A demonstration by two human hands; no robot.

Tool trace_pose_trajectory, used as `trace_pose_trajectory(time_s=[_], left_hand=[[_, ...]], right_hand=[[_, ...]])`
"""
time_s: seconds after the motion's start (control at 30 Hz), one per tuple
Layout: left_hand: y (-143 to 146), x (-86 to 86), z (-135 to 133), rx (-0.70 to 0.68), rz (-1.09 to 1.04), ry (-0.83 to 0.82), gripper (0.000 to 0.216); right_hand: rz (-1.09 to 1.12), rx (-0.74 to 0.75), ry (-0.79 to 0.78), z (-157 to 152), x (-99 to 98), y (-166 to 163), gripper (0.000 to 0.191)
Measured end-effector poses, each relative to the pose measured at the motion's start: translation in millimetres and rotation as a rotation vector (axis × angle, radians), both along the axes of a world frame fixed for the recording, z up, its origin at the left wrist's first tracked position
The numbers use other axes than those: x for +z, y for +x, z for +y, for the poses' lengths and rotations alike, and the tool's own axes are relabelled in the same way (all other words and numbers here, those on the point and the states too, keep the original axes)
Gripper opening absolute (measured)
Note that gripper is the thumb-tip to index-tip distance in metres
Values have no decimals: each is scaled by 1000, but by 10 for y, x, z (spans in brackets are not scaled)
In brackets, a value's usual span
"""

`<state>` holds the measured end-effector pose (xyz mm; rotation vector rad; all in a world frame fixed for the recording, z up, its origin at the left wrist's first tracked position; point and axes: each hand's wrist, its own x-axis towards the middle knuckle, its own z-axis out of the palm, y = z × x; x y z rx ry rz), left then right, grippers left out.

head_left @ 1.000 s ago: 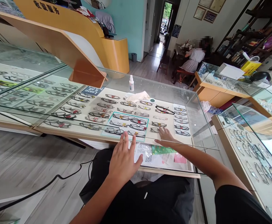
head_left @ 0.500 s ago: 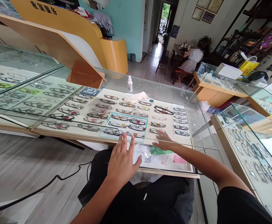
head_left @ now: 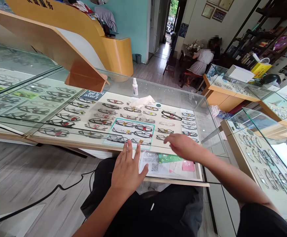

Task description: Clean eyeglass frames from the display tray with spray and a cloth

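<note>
My left hand (head_left: 128, 169) lies flat with fingers spread at the front edge of the glass display case (head_left: 158, 147). Nothing is in it. Just beyond its fingertips, several pairs of glasses (head_left: 143, 134) sit inside a teal-bordered panel under the glass. My right hand (head_left: 184, 146) is over the right front of the case, its fingers loosely bent, with nothing visible in them; its fingertips are partly hidden. Beyond it are black-framed glasses (head_left: 171, 116) with a red label, seemingly on top of the glass. A white cloth (head_left: 143, 101) and a white spray bottle (head_left: 135, 87) are farther back.
A wooden-backed stand (head_left: 84, 74) rises at the left of the case. An open drawer (head_left: 150, 163) with papers and packets sits below the front edge. More display cases (head_left: 261, 144) stand at right. A seated person (head_left: 204, 59) is at a far table. A black cable (head_left: 59, 186) crosses the left.
My right hand has lifted from its spread pose, shifted slightly right, and its fingers have bent. My left hand stays in place. The view has shifted slightly.
</note>
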<state>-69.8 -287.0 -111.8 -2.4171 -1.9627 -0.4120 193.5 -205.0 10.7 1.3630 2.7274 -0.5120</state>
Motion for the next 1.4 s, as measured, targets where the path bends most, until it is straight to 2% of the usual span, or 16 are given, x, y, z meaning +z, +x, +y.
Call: trace_pose_trajectory(time_s=[0.1, 0.2, 0.37, 0.47, 0.57, 0.7, 0.83, 1.03, 1.13, 1.23, 1.4], left_hand=[[-4, 11, -7, -6, -10, 6, 81], [-11, 14, -14, -9, -15, 12, 81], [-16, 7, -23, -11, -1, 35, 80], [-14, 2, -27, -12, -4, 43, 80], [-13, -2, -32, -14, -11, 44, 79], [-16, -5, -33, -15, -9, 41, 80], [-11, 5, -32, -12, -12, 31, 80], [6, 34, -27, 1, -17, -30, 81], [17, 53, -16, 9, -3, -71, 83], [27, 75, -7, 15, 1, -104, 84], [26, 97, -12, 19, -12, -108, 84]], right_hand=[[-38, -238, 184, 426, 8, 153, 39], [-118, -281, 341, 795, -97, 238, 43], [-232, -260, 318, 1127, -354, 206, 47], [-240, -263, 322, 1185, -446, 155, 47], [-234, -273, 334, 1153, -449, 129, 49], [-183, -275, 327, 916, -320, 139, 57], [-60, -226, 205, 399, -42, 197, 69], [85, -42, -185, -585, 430, 327, 75], [90, 19, -420, -883, 472, 321, 76], [50, 6, -568, -967, 243, 265, 81], [-44, -108, -494, -714, -564, 222, 86]])
